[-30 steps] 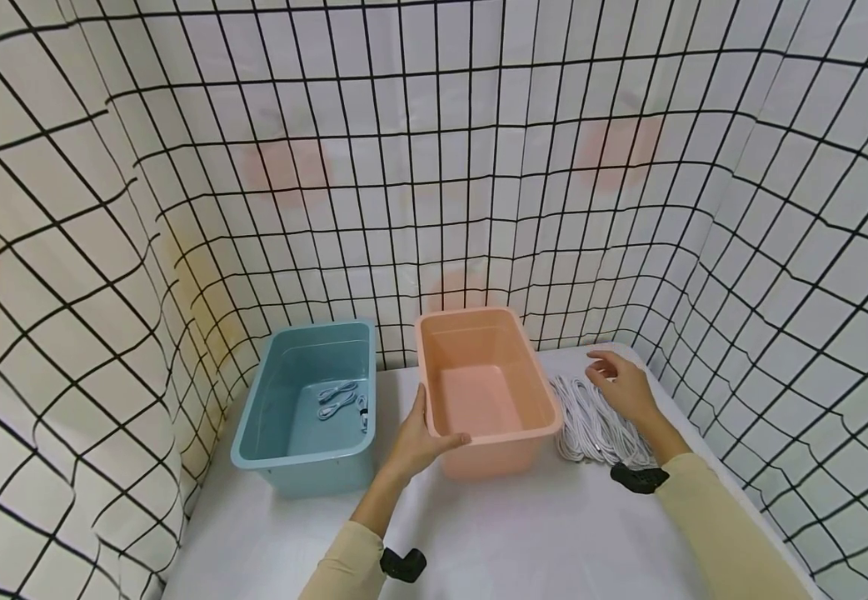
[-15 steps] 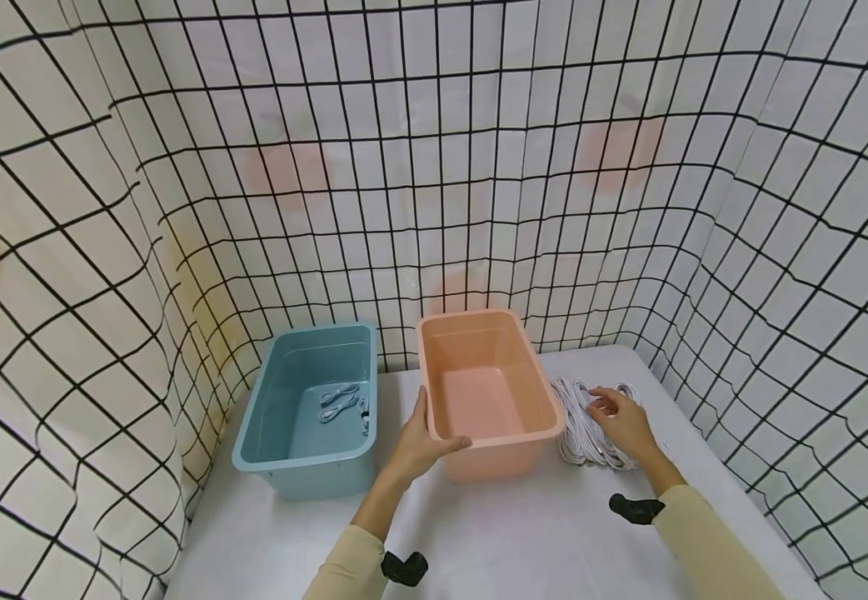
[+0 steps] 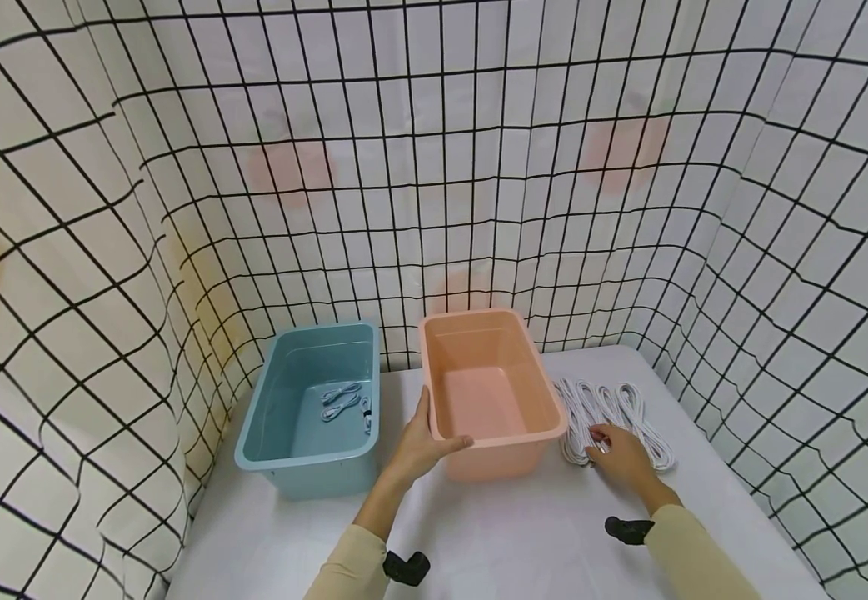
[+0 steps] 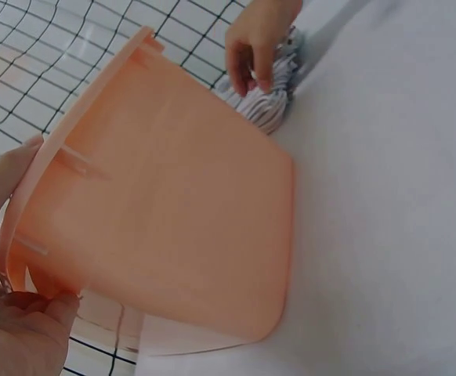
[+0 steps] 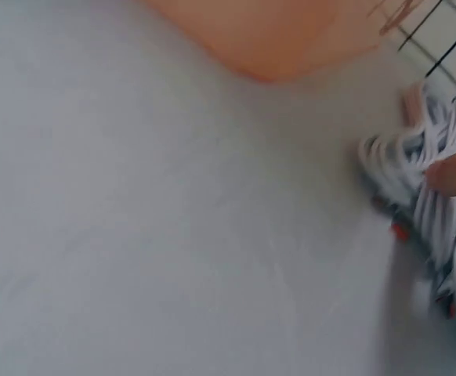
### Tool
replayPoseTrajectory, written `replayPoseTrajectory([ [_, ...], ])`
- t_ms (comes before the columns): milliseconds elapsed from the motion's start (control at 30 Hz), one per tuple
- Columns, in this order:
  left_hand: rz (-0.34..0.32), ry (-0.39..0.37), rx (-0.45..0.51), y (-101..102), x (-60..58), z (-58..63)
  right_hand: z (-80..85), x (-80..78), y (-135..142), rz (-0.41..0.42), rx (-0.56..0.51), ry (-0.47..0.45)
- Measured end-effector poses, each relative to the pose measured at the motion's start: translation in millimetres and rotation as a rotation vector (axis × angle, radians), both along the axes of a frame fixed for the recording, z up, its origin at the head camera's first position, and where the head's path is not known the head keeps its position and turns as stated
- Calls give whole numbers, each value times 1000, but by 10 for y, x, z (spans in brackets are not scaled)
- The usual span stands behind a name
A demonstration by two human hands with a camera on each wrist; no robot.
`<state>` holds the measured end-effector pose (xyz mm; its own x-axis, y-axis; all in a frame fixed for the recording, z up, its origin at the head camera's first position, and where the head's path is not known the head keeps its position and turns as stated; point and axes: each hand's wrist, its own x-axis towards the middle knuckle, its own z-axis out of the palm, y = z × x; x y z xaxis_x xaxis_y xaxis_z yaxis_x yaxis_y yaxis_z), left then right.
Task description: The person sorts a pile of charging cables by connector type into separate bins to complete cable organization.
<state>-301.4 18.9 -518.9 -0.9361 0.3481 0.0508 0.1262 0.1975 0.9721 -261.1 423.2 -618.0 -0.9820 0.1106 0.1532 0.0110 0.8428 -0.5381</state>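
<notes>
My left hand (image 3: pixel 421 450) grips the front left corner of a peach plastic bin (image 3: pixel 505 457). The left wrist view shows fingers and thumb at the bin's rim (image 4: pixel 36 174). Just right of the bin lies a row of coiled white cables (image 3: pixel 632 404). My right hand (image 3: pixel 625 467) is at the near side of these coils, fingers bent down among them. In the right wrist view a fingertip (image 5: pixel 451 174) touches the white cables (image 5: pixel 439 215); most of the hand is out of that view. Whether it pinches a cable is unclear.
A blue-green bin (image 3: pixel 306 458) stands to the left, holding several small cable coils (image 3: pixel 340 400). Black netting (image 3: pixel 471 192) over white cloth encloses the back and both sides. A white-covered table (image 3: pixel 509 542) lies beneath everything.
My right hand has come down from above the far part of the cables to their near side, uncovering the coils behind it. My left hand keeps its hold on the peach bin.
</notes>
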Motion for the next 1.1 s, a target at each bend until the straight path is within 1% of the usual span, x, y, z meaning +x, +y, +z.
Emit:
replayPoseTrajectory([
  [100, 3, 1, 5, -4, 8, 5, -83, 16, 11, 15, 57, 0],
  [200, 0, -1, 21, -1, 19, 13, -109, 30, 4, 16, 65, 6],
  [367, -2, -4, 26, -2, 33, 19, -100, 46, -26, 6, 78, -41],
  [567, -2, -6, 25, -3, 39, 29, -58, 33, -74, -12, 82, -27],
  [700, -1, -9, 18, -7, 40, 33, -32, 22, -92, -49, 51, -25],
  [867, -3, -6, 18, 4, 24, 26, -12, 29, -93, -142, -74, 13],
  [933, -2, -4, 17, 2, 17, 20, 1, 28, -90, -190, -135, 45],
  [1033, 5, -11, 8, -7, 12, 9, 28, 26, -87, -240, -183, 100],
  [1100, 7, -13, -2, -11, 16, 9, 47, 23, -83, -269, -196, 135],
])
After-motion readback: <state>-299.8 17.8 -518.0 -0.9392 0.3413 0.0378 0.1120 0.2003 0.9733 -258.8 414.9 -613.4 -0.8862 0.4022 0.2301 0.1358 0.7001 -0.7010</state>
